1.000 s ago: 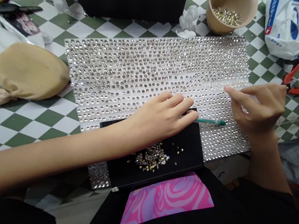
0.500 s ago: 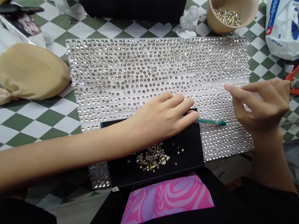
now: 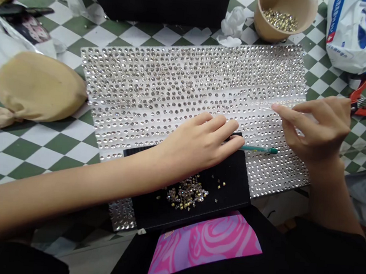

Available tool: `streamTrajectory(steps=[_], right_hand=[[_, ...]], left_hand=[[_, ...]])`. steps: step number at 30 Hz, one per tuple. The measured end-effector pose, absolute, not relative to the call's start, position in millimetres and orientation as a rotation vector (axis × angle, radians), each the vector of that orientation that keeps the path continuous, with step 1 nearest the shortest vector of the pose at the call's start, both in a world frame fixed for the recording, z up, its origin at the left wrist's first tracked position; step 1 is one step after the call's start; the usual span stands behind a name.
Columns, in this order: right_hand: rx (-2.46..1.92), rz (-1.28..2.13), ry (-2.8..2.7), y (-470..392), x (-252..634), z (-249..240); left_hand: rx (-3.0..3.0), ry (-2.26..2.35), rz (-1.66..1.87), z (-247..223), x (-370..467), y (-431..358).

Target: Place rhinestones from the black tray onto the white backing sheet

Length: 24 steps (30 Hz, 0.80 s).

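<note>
My left hand (image 3: 198, 144) lies palm down across a black pad (image 3: 229, 190), its fingers curled round a green pen (image 3: 260, 149) whose end sticks out to the right. Its thumb is hidden. Below that wrist is a heap of loose rhinestones (image 3: 187, 191) on the pad. Over the right part of a white sheet covered in rows of rhinestones (image 3: 187, 74), my right hand (image 3: 317, 127) pinches a thin, pale, needle-like tool (image 3: 265, 108). Its tip points left, over a row of stones; whether it touches them I cannot tell.
A beige tub (image 3: 263, 23) of rhinestones stands behind the sheet, near crumpled white tissue (image 3: 233, 21). At right are a white-and-blue packet (image 3: 349, 36) and red-handled pliers (image 3: 361, 99). A tan wrapped bundle (image 3: 39, 87) sits left; a black box (image 3: 157, 3) is at the back.
My right hand has shifted slightly left, carrying the thin tool's tip a little further left along the rows. My left hand and the pen have stayed put.
</note>
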State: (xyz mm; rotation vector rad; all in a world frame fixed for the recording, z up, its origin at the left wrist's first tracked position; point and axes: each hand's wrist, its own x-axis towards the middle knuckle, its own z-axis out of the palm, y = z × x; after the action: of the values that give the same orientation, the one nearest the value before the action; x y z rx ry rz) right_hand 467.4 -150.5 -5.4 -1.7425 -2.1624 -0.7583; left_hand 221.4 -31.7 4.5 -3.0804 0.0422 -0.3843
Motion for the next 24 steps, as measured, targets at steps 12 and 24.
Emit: streamTrajectory(steps=[12,24], right_hand=[[-1.786,-0.551,-1.936,-155.6,466.0,8.6],[-1.62,-0.226,-1.604,-119.6,464.9,29.8]], left_hand=[[-3.078,0.03,-0.392,4.5,220.9,-32.3],[-3.052,0.01,-0.373,5.3,220.2,-35.0]])
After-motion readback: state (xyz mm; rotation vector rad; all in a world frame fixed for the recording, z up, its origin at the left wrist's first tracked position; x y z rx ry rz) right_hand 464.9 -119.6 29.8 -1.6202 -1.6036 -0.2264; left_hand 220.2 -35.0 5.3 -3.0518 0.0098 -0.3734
